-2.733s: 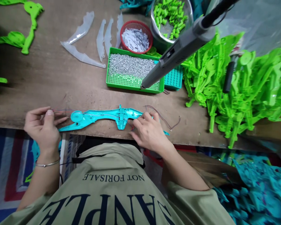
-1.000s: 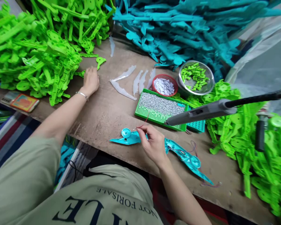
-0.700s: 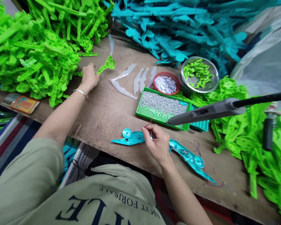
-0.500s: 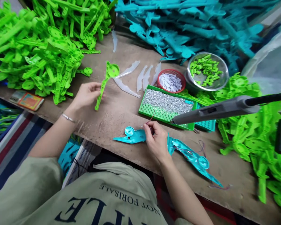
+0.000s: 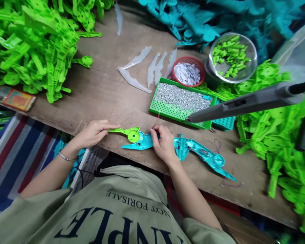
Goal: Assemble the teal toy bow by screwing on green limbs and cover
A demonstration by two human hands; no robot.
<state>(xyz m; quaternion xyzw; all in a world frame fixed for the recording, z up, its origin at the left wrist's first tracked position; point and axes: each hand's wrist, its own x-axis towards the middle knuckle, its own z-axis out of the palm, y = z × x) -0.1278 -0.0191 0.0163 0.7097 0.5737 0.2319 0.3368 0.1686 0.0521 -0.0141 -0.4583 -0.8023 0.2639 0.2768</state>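
My left hand (image 5: pixel 95 133) grips the narrow end of a bright green plastic part (image 5: pixel 133 136). The part's round end lies over the left disc of a long, shiny blue plastic shell (image 5: pixel 205 153), shaped like a bow, on the table. My right hand (image 5: pixel 163 141) is over the left half of that shell, thumb and finger pinched on a thin reddish wire (image 5: pixel 157 119) that sticks up. Some of the shell is hidden beneath the right hand. Thin wiring runs inside the shell's right half, and loose wire ends lie beside it.
A grey electric screwdriver (image 5: pixel 239 105) hangs in from the right above a green tray (image 5: pixel 165 110) of small metal screws. Behind are a red basket (image 5: pixel 202 81) of white pieces and a clear bowl (image 5: pixel 253 67) of green bits. Green parts (image 5: pixel 35 51) and blue parts (image 5: pixel 218 20) are heaped around.
My left hand has brought the green part down and right, turning it from upright to nearly level over the shell's left end. The right hand keeps its pinch, and the view has shifted slightly.
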